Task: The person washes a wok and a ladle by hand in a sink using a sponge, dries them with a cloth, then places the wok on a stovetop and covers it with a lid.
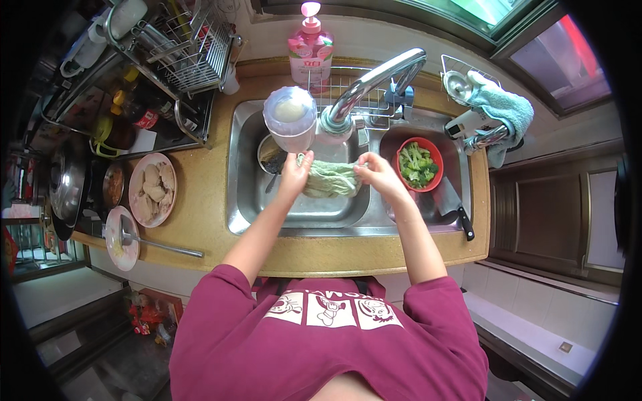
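My left hand (296, 175) and my right hand (376, 173) grip opposite ends of a pale green cloth (332, 179). The cloth hangs bunched between them above the left basin of a stainless steel sink (296, 218). Beyond my left hand is a faucet filter housing (289, 118) of translucent plastic, beside the curved chrome faucet (373, 82). A round bowl (266, 153) lies in that basin, partly hidden by the housing and my hand, with a spoon handle (271, 184) next to it. In the right basin a red bowl (438, 150) holds broccoli florets (417, 163).
A cleaver (454, 203) rests across the right basin's corner, its black handle over the rim. Left on the counter stand a plate of pale buns or meat pieces (154, 185) and a small plate (114, 250) bearing a long-handled spatula (170, 247). A pink soap pump bottle (311, 52) stands behind the sink.
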{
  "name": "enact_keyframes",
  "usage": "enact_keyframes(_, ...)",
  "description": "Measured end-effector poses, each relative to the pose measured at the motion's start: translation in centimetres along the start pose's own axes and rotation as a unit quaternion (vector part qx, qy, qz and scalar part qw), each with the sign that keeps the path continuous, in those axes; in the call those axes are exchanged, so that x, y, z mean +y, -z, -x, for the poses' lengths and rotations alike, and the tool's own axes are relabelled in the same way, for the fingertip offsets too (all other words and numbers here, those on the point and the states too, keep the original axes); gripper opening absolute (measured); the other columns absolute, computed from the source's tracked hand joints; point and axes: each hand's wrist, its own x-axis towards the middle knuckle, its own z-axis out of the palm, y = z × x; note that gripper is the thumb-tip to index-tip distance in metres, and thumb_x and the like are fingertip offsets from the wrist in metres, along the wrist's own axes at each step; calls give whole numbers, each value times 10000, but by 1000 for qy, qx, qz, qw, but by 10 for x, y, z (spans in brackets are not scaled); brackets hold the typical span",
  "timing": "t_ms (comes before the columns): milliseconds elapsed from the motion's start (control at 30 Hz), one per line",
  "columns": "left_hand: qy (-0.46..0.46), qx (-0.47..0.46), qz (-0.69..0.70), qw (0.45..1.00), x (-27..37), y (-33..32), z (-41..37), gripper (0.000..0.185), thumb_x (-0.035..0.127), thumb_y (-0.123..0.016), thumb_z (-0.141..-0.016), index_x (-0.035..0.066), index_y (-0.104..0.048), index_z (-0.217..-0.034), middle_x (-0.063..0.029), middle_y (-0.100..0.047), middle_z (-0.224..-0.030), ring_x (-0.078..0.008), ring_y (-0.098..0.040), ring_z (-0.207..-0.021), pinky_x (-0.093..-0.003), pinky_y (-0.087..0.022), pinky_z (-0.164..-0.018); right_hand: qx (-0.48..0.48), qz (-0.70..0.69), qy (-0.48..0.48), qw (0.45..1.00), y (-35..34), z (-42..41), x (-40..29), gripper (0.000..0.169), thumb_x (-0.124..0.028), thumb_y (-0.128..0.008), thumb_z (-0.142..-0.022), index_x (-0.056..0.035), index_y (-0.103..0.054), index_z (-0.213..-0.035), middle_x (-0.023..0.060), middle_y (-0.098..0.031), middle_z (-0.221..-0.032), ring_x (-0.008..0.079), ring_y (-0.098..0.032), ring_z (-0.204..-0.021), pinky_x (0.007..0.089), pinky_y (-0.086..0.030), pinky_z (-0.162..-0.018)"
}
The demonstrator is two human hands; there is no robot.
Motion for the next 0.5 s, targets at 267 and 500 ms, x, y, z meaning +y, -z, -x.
enact_keyframes(267,39,-389,7,920,55,8,25,559,264,-655,-717,35,-438,-1178,-76,-516,-1095,-127,-469,-1004,-274,-353,-884,34,-131,185,973,-6,63,-94,119,-38,-479,-851,-64,-374,-803,76,-562,-849,99,-541,-748,236,-487,-628)
enact_keyframes(500,15,-471,55,880,107,3,50,473,95,-646,-666,26,-491,-1108,-53,-580,-946,-113,-541,-847,-268,-449,-753,197,-149,341,907,24,126,-166,125,-33,-450,-868,-88,-373,-787,76,-562,-864,101,-522,-736,205,-446,-647)
